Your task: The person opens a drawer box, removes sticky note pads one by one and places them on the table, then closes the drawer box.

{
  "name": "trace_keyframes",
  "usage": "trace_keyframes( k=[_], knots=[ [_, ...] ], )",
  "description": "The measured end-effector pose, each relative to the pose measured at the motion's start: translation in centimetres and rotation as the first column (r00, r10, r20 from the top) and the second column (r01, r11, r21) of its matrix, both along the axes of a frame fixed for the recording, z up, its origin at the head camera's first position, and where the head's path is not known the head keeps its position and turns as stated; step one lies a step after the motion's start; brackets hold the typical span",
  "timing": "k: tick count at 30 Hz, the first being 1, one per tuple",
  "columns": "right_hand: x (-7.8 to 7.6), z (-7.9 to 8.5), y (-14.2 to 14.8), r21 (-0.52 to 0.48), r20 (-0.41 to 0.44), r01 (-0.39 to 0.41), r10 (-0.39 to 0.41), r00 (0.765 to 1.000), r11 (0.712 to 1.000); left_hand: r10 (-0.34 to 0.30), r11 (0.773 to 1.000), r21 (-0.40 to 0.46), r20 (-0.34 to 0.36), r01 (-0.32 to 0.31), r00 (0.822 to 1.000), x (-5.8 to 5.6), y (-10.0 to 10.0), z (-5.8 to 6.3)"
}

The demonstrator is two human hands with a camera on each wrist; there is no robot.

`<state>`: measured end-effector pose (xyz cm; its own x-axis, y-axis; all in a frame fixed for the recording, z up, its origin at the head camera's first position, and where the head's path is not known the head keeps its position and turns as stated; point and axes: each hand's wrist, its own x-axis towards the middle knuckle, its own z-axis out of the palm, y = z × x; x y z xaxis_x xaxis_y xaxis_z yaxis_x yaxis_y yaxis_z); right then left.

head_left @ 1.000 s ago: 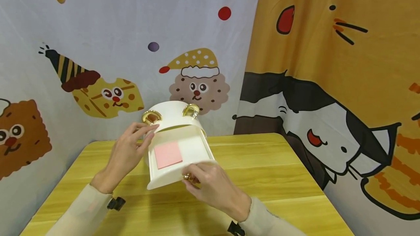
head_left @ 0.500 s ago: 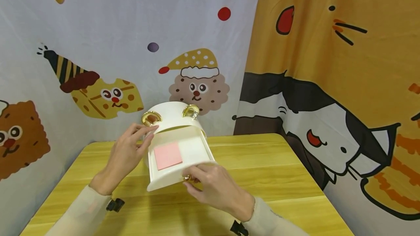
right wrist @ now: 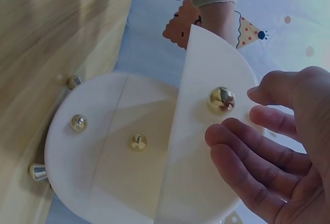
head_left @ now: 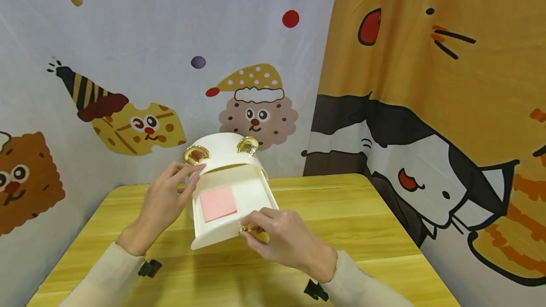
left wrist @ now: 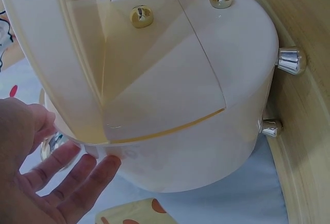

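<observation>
A white, round-sided drawer box [head_left: 223, 148] with two gold rings on top stands on the table. Its upper drawer [head_left: 256, 193] is pulled out, and a pink square of paper [head_left: 218, 203] lies inside, toward the left. My left hand [head_left: 164, 200] touches the box's left side with loosely extended fingers. In front of the drawer, my right hand [head_left: 290, 240] has its thumb and fingertips around the gold knob [head_left: 243, 230]. The right wrist view shows space between those fingers and the knob [right wrist: 221, 100].
The box has more gold knobs [left wrist: 141, 16] on its front and short metallic feet [left wrist: 292, 60]. Behind the wooden table [head_left: 341, 221] hangs a pale cartoon-print curtain [head_left: 149, 37], with an orange one [head_left: 405, 60] at the right.
My right fingers have loosened from the knob, and that hand has shifted slightly right. The left hand, box and pulled-out drawer stay nearly in place.
</observation>
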<state>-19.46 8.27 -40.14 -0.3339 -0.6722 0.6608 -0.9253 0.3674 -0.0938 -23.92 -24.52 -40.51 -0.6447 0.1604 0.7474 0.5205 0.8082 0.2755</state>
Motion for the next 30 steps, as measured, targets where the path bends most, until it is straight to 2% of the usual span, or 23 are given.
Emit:
trace_keyframes(
  k=[6,17,30],
  knots=[
    [-0.4,0.8,0.4,-0.032,0.007,-0.002,0.002,1.0,0.999,0.001,1.0,-0.003,-0.008,-0.001,1.0,0.0,0.1,-0.1],
    [-1.0,1.7,0.6,-0.057,-0.043,-0.022,0.019,0.999,0.998,0.013,1.0,0.0,-0.006,-0.013,1.0,0.0,0.0,-0.3],
    [-2.4,3.4,0.7,-0.092,0.005,-0.098,0.099,0.995,0.991,0.022,1.0,-0.007,-0.013,-0.022,1.0,0.0,0.1,-0.3]
  ],
)
